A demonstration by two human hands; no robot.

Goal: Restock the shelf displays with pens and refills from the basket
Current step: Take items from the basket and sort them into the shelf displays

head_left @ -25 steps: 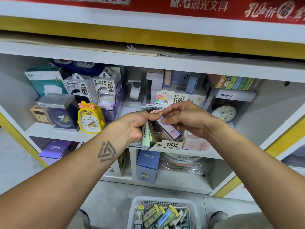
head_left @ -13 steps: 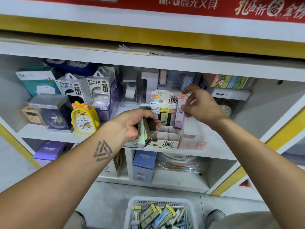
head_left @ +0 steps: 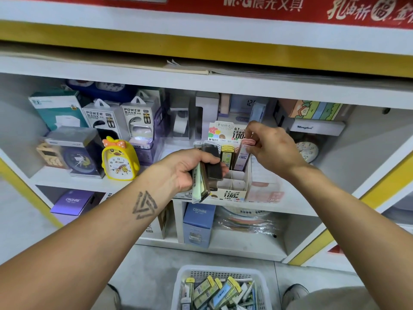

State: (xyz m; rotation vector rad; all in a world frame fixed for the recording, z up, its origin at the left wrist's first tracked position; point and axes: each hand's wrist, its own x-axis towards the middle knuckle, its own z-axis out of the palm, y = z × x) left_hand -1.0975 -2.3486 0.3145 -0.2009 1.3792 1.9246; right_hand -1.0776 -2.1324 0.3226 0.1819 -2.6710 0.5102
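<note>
A white cardboard display box (head_left: 232, 194) with divided slots stands on the middle shelf. My right hand (head_left: 270, 148) pinches the top of a pink refill case (head_left: 242, 156), which stands in a back slot beside a yellow case (head_left: 226, 156). My left hand (head_left: 187, 168) grips a small stack of refill cases (head_left: 204, 179), green and dark ones, just left of the display box. On the floor below, a white plastic basket (head_left: 262, 285) holds several more refill cases.
The shelf (head_left: 73, 179) carries a yellow chick clock (head_left: 118, 158), power bank boxes (head_left: 136, 118), a boxed clock (head_left: 73, 151) and a round clock (head_left: 307, 149) at the right. Blue and purple boxes sit on the lower shelf. Shoes flank the basket.
My right hand took the pink case from the stack at my left hand, carried it up and back, and now has lowered it into a back slot of the display box.
</note>
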